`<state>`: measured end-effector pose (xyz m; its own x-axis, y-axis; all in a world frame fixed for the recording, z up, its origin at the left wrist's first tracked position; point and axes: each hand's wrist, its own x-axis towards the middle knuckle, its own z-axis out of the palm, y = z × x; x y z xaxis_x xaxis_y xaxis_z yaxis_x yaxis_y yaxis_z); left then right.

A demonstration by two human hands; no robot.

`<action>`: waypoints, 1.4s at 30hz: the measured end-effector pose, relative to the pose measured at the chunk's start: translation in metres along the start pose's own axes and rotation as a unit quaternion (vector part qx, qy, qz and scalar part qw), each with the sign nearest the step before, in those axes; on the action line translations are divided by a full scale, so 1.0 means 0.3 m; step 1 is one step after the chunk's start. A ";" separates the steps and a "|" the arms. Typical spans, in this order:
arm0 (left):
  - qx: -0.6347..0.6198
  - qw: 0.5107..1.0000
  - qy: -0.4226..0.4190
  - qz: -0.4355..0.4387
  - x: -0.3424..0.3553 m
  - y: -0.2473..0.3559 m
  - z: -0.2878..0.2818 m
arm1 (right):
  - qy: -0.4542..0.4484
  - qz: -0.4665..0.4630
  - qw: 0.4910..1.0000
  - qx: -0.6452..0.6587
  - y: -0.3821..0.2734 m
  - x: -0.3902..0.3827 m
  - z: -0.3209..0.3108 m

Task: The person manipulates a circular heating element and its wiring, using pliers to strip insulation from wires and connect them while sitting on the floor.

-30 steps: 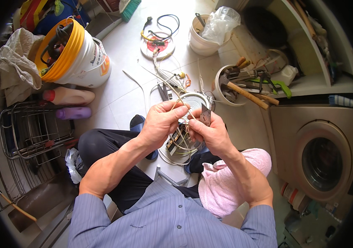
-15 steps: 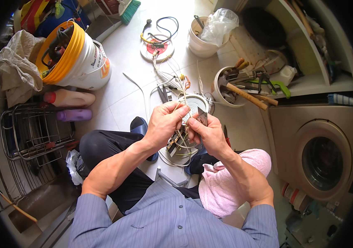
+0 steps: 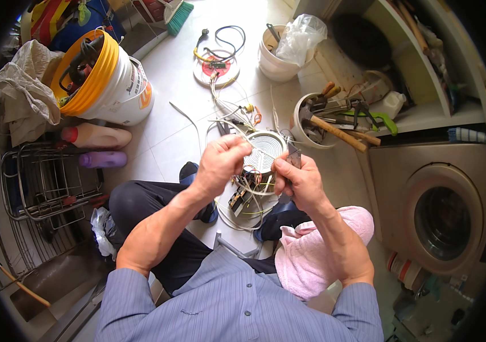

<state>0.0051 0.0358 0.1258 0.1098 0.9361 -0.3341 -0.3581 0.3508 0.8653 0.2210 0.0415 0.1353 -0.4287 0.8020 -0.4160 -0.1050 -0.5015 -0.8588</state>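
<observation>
My left hand point(image 3: 218, 165) is closed in a fist-like pinch on a thin pale wire point(image 3: 261, 151). The wire runs across to my right hand point(image 3: 305, 181), which is also closed and grips a utility knife point(image 3: 294, 155) with its grey blade end pointing up. Below and behind the hands lies a round white disc with spiral grooves point(image 3: 257, 161). Nearer my feet is an opened electrical part with a dark board point(image 3: 236, 199) and tangled coloured wires. The fingers partly hide where the wire meets the knife.
A round white base with a red centre point(image 3: 216, 67) and a plugged cord point(image 3: 237, 29) lie ahead. At right stand a tub of tools with hammers point(image 3: 337, 132), a white bucket point(image 3: 277, 62) and a washing machine point(image 3: 425, 199). A yellow-rimmed bucket point(image 3: 132, 94) stands left; a pink towel point(image 3: 317, 256) covers my right knee.
My hands have moved apart, left hand leftward and right hand rightward and slightly down. The pale wire now stretches between them, and more of the spiral disc shows.
</observation>
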 end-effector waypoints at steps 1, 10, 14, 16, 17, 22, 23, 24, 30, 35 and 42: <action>-0.030 1.000 0.000 -0.006 0.005 0.006 -0.007 | 0.003 0.001 1.000 -0.001 0.003 -0.003 -0.016; -0.115 0.991 0.022 -0.061 -0.006 0.012 -0.006 | -0.008 0.016 1.000 0.005 0.053 -0.029 -0.051; -0.176 0.984 0.033 -0.013 0.044 0.064 -0.123 | 0.024 -0.017 0.998 0.053 0.055 -0.041 -0.120; -0.141 0.989 0.021 -0.034 0.029 0.048 -0.102 | 0.006 -0.020 0.995 0.100 0.058 -0.054 -0.115; -0.127 0.989 0.022 -0.076 0.017 0.049 -0.066 | 0.003 -0.029 0.995 0.100 0.056 -0.050 -0.103; -0.041 0.992 -0.044 -0.111 -0.007 -0.009 0.051 | -0.023 -0.036 0.994 0.101 0.052 -0.051 -0.044; -0.056 0.991 -0.036 -0.115 -0.010 0.000 0.068 | -0.023 -0.038 0.996 0.082 0.056 -0.054 -0.045; -0.075 0.989 -0.050 -0.117 -0.015 0.008 0.073 | -0.026 -0.033 0.995 0.086 0.058 -0.052 -0.046; -0.091 0.990 -0.054 -0.091 -0.009 -0.015 0.066 | -0.074 -0.019 0.993 0.092 0.066 -0.041 -0.030; -0.070 0.993 -0.041 -0.087 -0.004 -0.039 0.056 | 0.045 -0.080 0.996 0.012 0.067 -0.034 0.002; 0.055 0.994 -0.062 -0.075 -0.037 -0.056 0.096 | 0.071 -0.099 0.985 -0.122 0.000 -0.026 -0.006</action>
<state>0.0367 0.0202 0.1257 0.2702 0.8670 -0.4187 -0.2272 0.4800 0.8473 0.2260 0.0357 0.1380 -0.2906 0.9218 -0.2566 0.0529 -0.2523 -0.9662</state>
